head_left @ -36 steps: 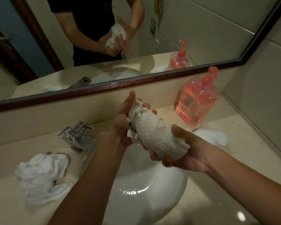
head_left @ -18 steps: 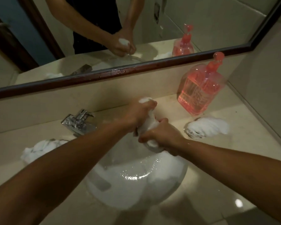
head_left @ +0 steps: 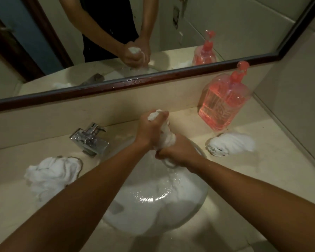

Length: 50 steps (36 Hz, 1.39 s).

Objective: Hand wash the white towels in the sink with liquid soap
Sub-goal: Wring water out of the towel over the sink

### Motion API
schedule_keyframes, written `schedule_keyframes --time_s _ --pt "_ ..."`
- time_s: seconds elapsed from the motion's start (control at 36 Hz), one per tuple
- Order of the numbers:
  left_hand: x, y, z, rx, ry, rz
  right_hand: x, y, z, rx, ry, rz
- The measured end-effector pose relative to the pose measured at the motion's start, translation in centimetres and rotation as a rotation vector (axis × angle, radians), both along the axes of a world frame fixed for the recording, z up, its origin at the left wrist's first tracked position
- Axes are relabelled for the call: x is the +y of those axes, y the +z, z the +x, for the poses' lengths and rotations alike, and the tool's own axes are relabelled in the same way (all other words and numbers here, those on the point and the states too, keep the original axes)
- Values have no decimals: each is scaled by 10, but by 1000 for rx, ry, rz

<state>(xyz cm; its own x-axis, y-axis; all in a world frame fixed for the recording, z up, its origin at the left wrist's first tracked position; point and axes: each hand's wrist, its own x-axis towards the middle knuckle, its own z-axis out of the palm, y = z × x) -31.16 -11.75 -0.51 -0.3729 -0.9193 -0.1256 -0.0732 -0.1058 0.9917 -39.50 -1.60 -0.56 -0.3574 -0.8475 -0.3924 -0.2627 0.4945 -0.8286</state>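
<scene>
Bathroom surface (head_left: 262,175): left hand (head_left: 149,130) and right hand (head_left: 178,153) both clench twisted white towel (head_left: 166,138) over sink (head_left: 153,211), wringing water into it.

A bathroom: a white basin sink (head_left: 144,215) set in a cream stone table (head_left: 262,179) at centre frame, with a chrome faucet (head_left: 90,138) to its left. A pump bottle of pink liquid soap (head_left: 224,104) stands upper right, below a dark-framed wall mirror (head_left: 225,24) and a tiled wall (head_left: 298,88).
</scene>
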Motion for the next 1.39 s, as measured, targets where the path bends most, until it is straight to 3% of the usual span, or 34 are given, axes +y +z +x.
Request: schedule_keyframes --time_s 0.11,0.22,0.33,0.44,0.64,0.78,0.86,1.03,1.14,1.28,1.39 --pt "0 17 7 16 -39 15 9 15 -13 18 -23 -86" --pt "4 26 18 29 -153 288 12 28 -16 52 -55 -141" --pt "5 28 28 320 -281 482 17 34 -10 1 -27 -188" --pt "4 30 34 519 -381 496 23 37 1 -80 39 -182" --pt "9 39 39 668 -397 400 27 48 3 -216 114 -105" --pt "7 44 43 593 -450 362 33 66 0 -528 148 -28" --pt "11 57 41 525 -485 331 34 69 -3 -582 125 -18" --pt "6 63 38 513 -379 498 30 66 -1 -461 104 42" --pt "3 56 33 334 -302 564 22 65 3 -154 172 135" --pt "-3 31 16 42 -104 339 5 54 14 -62 119 142" --pt "-6 12 7 -66 -11 178 -6 25 20 -68 32 103"
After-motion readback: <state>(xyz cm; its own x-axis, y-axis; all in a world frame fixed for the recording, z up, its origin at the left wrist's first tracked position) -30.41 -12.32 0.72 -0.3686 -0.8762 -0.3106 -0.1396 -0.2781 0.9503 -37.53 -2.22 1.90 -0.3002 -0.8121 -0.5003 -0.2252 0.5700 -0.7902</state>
